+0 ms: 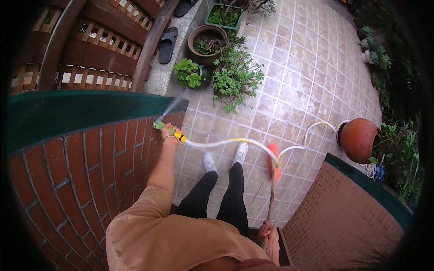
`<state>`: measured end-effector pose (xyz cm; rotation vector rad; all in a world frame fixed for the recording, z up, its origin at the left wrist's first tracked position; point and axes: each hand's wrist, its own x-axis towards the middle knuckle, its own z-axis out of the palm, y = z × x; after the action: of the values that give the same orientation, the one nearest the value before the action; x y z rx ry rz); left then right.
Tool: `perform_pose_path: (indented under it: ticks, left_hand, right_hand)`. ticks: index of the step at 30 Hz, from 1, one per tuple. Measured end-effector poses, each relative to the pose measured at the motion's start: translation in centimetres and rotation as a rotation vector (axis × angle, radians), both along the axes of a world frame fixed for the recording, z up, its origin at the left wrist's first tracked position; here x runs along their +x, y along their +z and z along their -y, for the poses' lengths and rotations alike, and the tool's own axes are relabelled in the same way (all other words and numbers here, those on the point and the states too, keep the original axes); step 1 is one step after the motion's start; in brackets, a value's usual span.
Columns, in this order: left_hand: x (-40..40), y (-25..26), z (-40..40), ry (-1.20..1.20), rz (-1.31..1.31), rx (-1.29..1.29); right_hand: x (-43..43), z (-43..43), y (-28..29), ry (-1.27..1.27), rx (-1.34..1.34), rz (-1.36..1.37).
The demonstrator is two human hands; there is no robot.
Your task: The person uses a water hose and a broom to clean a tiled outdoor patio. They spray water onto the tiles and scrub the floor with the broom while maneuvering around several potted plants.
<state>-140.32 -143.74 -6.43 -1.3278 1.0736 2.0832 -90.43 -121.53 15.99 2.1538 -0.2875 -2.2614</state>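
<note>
My left hand (168,130) is closed around a green and yellow hose nozzle (159,125), which sprays water up and to the right, beside the brick wall. From its yellow connector a white hose (206,144) curves across the tiles towards a terracotta pot. My right hand (267,230) grips the wooden handle (271,203) of a broom, near the bottom of the view. The broom's red head (273,152) is blurred, and the hose passes over it or over the handle's lower end.
Brick walls with green tops stand at left (84,162) and right (346,203). Potted plants (234,73) stand on the tiled floor (288,67) ahead. Dark slides (168,44) lie on a ledge beside a wooden gate. A terracotta pot (359,140) is at right.
</note>
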Motion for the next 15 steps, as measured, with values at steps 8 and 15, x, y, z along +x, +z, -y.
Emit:
perform_pose_path:
  ticks: [8,15]
  left_hand:
    - [-1.6,0.8,-1.3,-0.012,-0.007,-0.046]
    - [0.2,-0.3,-1.8,-0.025,0.009,-0.085]
  right_hand:
    - [3.1,1.9,4.1,-0.085,-0.098,0.299]
    - [-0.6,-2.0,6.0,0.438,0.439,0.551]
